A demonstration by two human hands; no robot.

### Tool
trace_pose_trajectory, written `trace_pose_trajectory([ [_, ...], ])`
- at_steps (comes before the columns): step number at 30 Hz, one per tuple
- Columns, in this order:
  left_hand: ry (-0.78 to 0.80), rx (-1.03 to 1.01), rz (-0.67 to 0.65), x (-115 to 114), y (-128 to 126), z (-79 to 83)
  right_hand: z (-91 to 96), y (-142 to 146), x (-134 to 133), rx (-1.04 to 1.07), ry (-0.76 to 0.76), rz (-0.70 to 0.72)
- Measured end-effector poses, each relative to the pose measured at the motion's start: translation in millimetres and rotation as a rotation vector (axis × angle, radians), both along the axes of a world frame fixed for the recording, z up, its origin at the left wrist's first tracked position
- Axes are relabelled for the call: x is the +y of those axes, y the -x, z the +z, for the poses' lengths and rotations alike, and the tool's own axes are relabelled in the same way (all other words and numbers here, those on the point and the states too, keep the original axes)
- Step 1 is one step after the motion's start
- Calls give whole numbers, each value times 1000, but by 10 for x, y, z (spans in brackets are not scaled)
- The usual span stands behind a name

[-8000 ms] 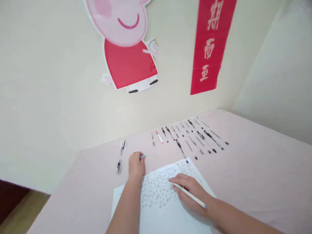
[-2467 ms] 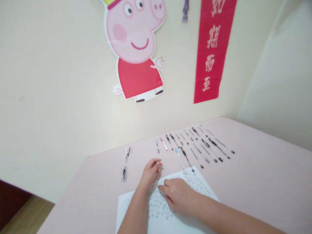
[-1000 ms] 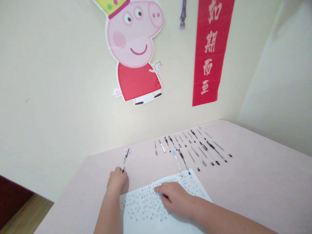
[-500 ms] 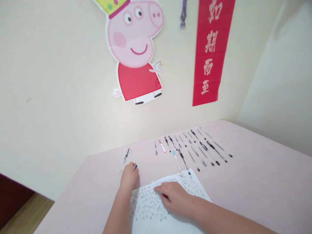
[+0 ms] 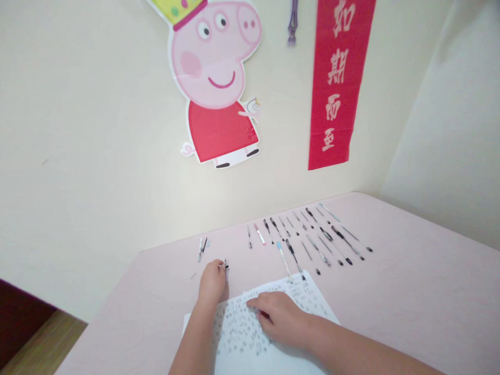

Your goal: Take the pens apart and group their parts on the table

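Watching remotely, I see the left hand (image 5: 212, 282) pinched nearly together on a small dark piece (image 5: 226, 266), just past the top edge of the written sheet (image 5: 237, 329); the right hand (image 5: 280, 317) rests half-curled on that sheet; whether it grips anything, I cannot tell.

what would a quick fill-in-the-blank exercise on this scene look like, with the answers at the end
1. The left hand holds a small item with black parts, while the right hand rests on a written-on sheet of ____.
2. The white pen lying beside the black-capped pen has a ____ upper end.
3. In the picture, the cartoon pig is on the wall to the ____ of the banner.
4. The banner's background is ____.

Missing words: paper; blue; left; red
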State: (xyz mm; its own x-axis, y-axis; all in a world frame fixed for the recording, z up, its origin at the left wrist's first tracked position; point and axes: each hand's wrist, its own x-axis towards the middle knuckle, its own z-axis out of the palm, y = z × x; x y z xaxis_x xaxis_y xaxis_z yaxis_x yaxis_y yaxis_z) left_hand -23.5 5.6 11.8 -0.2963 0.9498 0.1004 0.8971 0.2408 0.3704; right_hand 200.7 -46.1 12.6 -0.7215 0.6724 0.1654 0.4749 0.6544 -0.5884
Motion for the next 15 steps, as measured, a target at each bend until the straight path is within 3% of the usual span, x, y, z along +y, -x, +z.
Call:
trace_pose_trajectory([
  [8,-133,-102,91,-1,150,-1,-34,-2,0,28,1,-4],
  [15,-221,-60,263,-29,564,-49,-59,-3,13,35,1,-11],
])
